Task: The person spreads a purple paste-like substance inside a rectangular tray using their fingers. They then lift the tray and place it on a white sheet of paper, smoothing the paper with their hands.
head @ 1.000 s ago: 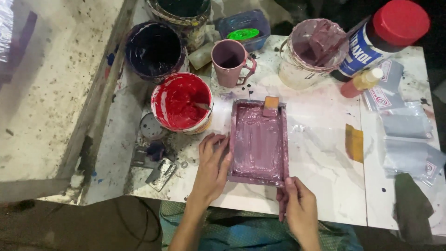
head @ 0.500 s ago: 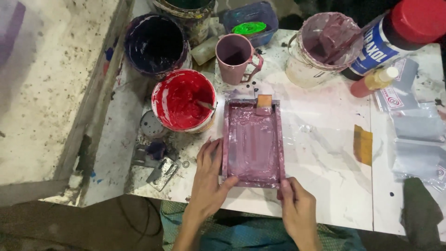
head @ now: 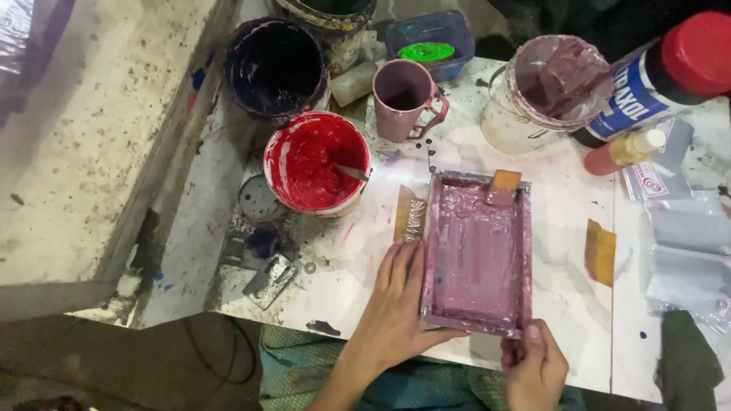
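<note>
Since the earlier frame, both hands have kept to the same edges of the tray while a strip of tan tape has come into sight beside its upper left corner. Nearest, the right hand has its fingers closed in a pinch on the near right corner of the purple-coated tray, and the left hand lies flat, fingers open and straight, pressed along the tray's left rim with the thumb at the near edge. That tray rests flat on the white table (stained and spotted throughout), near its front edge. At its far end a small tan scraper leans on the rim. Another tan patch lies to the right. Farther back stand a red paint tub, a mauve mug, a bucket of purple paint, and a dark purple bucket.
</note>
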